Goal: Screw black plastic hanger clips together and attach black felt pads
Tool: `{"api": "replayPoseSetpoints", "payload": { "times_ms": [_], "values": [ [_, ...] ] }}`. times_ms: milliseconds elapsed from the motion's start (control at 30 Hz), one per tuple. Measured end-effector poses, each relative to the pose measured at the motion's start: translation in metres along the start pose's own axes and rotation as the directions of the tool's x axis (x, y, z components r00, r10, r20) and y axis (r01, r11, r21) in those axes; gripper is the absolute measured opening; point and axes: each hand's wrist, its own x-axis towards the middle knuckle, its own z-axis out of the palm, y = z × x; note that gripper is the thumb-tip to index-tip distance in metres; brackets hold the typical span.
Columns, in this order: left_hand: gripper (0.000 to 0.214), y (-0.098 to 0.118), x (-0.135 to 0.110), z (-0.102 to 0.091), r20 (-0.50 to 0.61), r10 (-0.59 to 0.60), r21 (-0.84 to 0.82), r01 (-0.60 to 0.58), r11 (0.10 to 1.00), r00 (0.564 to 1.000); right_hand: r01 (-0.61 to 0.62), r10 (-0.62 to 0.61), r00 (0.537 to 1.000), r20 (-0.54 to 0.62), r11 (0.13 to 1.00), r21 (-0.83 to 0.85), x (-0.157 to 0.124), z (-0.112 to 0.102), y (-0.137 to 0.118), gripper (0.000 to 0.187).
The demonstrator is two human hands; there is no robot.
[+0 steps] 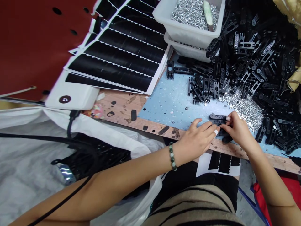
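My left hand (pixel 199 138) reaches in over the table's near edge, its fingertips closed at a small black plastic part (pixel 220 131), mostly hidden by the fingers. A white wrap shows on one finger. Close against it, my right hand (pixel 237 130) has thumb and forefinger drawn together at the same spot; what lies between them is too small to make out. Just beyond the fingertips lie black slotted plastic links (pixel 215 116), side by side. Another dark piece (pixel 227 139) rests below the right thumb. Small silver rivets or pins (pixel 249 110) are heaped beyond the right hand.
Many black plastic links (pixel 246 59) are piled at the back right. A white bin (pixel 190 29) of metal pins, with a scoop-like stick (pixel 208 14), stands on another bin. Sheets of black stickers (pixel 115 66) and a white device (pixel 70 91) are left. A cable (pixel 68 191) crosses my left arm.
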Motion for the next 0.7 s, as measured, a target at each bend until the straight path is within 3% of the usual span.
{"api": "replayPoseSetpoints", "payload": {
  "times_ms": [67,167,233,300,367,433,500,567,700],
  "values": [
    [0.034,0.0,0.001,0.001,-0.006,0.013,0.009,-0.013,1.0,1.0,-0.001,-0.002,0.998,-0.066,0.999,-0.051,-0.002,-0.001,0.006,0.025],
    [0.035,0.0,0.001,0.001,-0.018,0.01,0.023,-0.01,1.0,1.0,0.027,-0.04,0.98,-0.196,0.997,-0.071,-0.01,-0.004,0.015,0.015],
    [0.035,0.001,0.001,0.002,-0.027,-0.002,0.03,0.003,1.0,1.0,0.1,-0.114,0.941,-0.317,0.993,-0.061,-0.019,-0.004,0.019,0.008],
    [0.035,0.002,0.001,0.001,-0.031,-0.012,0.036,0.013,0.999,0.999,0.215,-0.244,0.888,-0.389,0.969,-0.117,-0.029,0.0,0.019,0.012],
    [0.033,0.003,0.002,0.001,-0.027,-0.018,0.047,0.019,0.999,0.999,0.319,-0.38,0.864,-0.331,0.921,-0.223,-0.038,0.007,0.017,0.018],
    [0.032,0.005,0.003,0.0,-0.019,-0.023,0.06,0.024,0.998,1.0,0.356,-0.437,0.869,-0.231,0.877,-0.322,-0.042,0.014,0.015,0.022],
    [0.031,0.007,0.004,0.0,-0.017,-0.029,0.074,0.03,0.997,0.999,0.312,-0.417,0.881,-0.224,0.868,-0.388,-0.045,0.016,0.014,0.023],
    [0.032,0.007,0.004,0.0,-0.021,-0.031,0.081,0.033,0.996,0.999,0.233,-0.377,0.866,-0.327,0.885,-0.403,-0.052,0.012,0.018,0.024],
    [0.034,0.005,0.004,-0.003,-0.028,-0.013,0.03,0.014,0.999,1.0,0.154,-0.268,0.756,-0.597,0.959,-0.237,-0.099,0.002,0.04,0.024]
  ]
}}
